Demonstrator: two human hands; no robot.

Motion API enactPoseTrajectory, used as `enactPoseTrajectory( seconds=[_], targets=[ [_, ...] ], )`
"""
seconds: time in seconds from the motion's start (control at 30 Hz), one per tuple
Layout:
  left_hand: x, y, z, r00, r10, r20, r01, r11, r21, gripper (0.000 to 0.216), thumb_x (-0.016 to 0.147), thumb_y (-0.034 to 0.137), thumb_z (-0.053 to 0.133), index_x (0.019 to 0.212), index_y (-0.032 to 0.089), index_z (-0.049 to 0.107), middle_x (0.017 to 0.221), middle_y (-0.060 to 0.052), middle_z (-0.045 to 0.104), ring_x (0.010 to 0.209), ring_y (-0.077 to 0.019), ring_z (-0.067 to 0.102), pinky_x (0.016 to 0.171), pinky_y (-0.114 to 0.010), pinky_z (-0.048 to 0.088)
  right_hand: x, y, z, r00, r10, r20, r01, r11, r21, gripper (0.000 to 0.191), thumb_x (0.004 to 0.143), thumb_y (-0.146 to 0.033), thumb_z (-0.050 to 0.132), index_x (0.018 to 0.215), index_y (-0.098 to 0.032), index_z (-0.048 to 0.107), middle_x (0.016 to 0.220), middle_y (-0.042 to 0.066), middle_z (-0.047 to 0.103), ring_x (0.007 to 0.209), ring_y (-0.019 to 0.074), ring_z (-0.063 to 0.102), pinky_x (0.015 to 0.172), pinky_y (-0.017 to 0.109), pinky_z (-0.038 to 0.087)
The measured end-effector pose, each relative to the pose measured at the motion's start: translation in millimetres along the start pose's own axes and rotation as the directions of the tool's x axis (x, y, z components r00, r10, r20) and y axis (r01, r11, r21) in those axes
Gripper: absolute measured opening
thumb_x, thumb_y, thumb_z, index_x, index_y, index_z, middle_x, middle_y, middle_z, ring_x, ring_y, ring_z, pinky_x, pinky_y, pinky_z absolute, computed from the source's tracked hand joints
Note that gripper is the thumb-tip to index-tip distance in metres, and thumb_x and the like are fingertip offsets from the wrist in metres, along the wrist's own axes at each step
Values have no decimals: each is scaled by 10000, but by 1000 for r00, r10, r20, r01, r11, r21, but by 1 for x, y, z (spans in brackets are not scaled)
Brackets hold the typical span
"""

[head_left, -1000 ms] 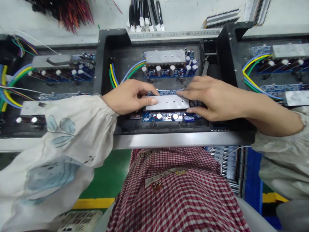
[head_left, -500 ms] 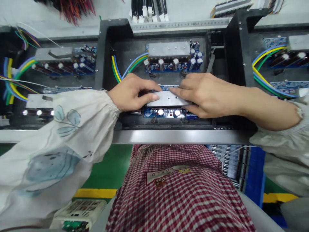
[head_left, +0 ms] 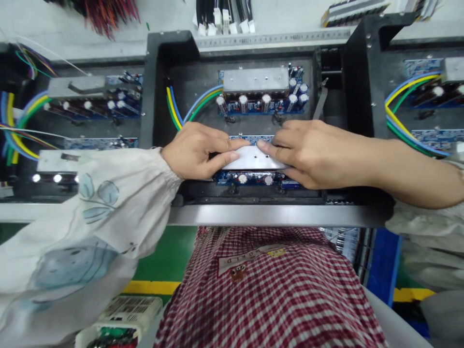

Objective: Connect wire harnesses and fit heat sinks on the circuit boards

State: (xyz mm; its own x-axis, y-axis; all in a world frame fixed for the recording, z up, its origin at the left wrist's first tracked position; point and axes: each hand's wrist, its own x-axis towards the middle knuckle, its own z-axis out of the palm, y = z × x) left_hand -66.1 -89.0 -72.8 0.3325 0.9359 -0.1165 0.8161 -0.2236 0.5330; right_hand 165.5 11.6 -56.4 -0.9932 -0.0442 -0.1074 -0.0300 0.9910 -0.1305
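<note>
A blue circuit board (head_left: 253,179) with a flat aluminium heat sink (head_left: 250,158) on top lies at the near side of a black chassis tray (head_left: 159,82). My left hand (head_left: 194,151) pinches the heat sink's left end, thumb below and fingers above. My right hand (head_left: 308,152) grips its right end, fingertips laid on the plate. A second board with a heat sink and capacitors (head_left: 259,92) sits at the far side of the same tray. Blue, yellow and green wires (head_left: 181,111) curve from it to the left.
Similar black trays with boards stand on the left (head_left: 90,101) and on the right (head_left: 424,92). Bundles of red and black wires (head_left: 108,14) and white connectors (head_left: 217,19) lie on the far bench. A metal rail (head_left: 271,215) runs along the near edge.
Both hands have closed in a little on the heat sink, covering more of its ends. The view has shifted slightly; the board stays in place.
</note>
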Motion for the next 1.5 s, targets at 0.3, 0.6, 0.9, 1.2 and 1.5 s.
enactPoseTrajectory(
  seconds=[0.3, 0.6, 0.9, 1.2, 1.5],
  targets=[
    [-1, -4, 3, 993, 116, -25, -114, 991, 69, 401, 876, 433, 403, 1100, 226, 664, 820, -58, 707, 670, -140, 628, 599, -232, 415, -3, -1, 5, 994, -56, -93, 55, 998, -7, 518, 949, -320, 224, 1276, -2, 469, 834, 124, 592, 824, 229, 551, 719, 392, 449],
    [-1, -3, 3, 996, 85, 8, -85, 995, 54, 393, 888, 437, 388, 1087, 236, 661, 897, -52, 708, 806, -159, 652, 666, -243, 446, -5, -2, 8, 994, -52, -100, 57, 997, 49, 473, 960, -272, 218, 1280, -45, 483, 934, 128, 640, 888, 230, 575, 757, 413, 461],
    [0, 3, 2, 999, 38, 15, -40, 982, 185, 372, 888, 410, 414, 1131, 254, 647, 862, -30, 697, 781, -156, 640, 653, -251, 425, -8, -9, 9, 995, -7, -97, 7, 1000, 6, 484, 932, -248, 327, 1336, -2, 424, 1117, 198, 625, 1006, 281, 534, 806, 459, 442],
    [-49, 71, 4, 961, 114, -253, 50, 825, 563, 329, 854, 128, 416, 1085, 156, 648, 1019, -88, 637, 952, -211, 556, 760, -309, 466, -13, -49, -24, 981, 119, -151, -123, 992, -19, 376, 848, -118, 392, 1142, -62, 620, 1194, 158, 623, 1136, 319, 504, 853, 472, 447],
    [-77, 77, 40, 806, 137, -575, 228, 826, 515, 230, 884, 134, 453, 1005, 104, 647, 951, -91, 675, 933, -205, 591, 743, -287, 495, 1, -107, -7, 685, 646, -336, -541, 761, 358, 447, 899, -257, 361, 1293, -122, 523, 1292, 115, 569, 1290, 279, 409, 1039, 507, 359]
  ],
)
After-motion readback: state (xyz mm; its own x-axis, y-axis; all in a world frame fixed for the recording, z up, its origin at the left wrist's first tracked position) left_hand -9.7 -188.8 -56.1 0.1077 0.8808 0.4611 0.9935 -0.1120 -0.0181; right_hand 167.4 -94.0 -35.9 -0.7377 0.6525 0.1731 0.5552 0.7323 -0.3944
